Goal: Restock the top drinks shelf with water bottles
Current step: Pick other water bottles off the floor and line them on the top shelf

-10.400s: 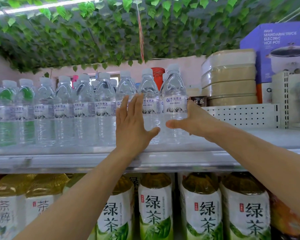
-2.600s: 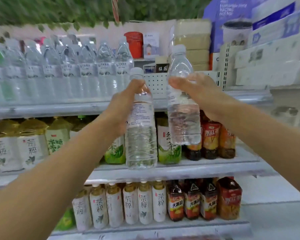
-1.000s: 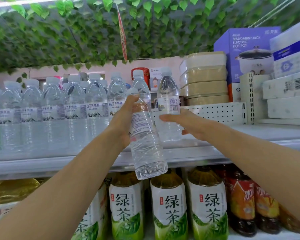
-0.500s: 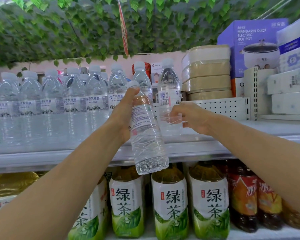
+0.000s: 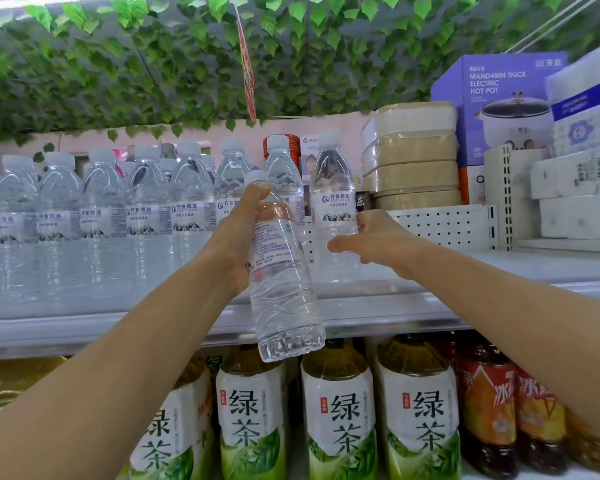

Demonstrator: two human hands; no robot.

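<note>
My left hand grips a clear water bottle by its upper half. It hangs tilted in front of the top shelf, its base below the shelf edge. My right hand holds a second water bottle around its lower body. That bottle stands upright on the shelf at the right end of the row, its label facing me. A long row of matching water bottles fills the shelf to the left.
Stacked beige packs, a hot pot box and white packages sit right of a perforated divider. Green tea bottles and red-label drinks fill the shelf below. Artificial leaves hang overhead.
My right hand has turned the standing bottle so its label faces front. The left hand's bottle has stayed in about the same place.
</note>
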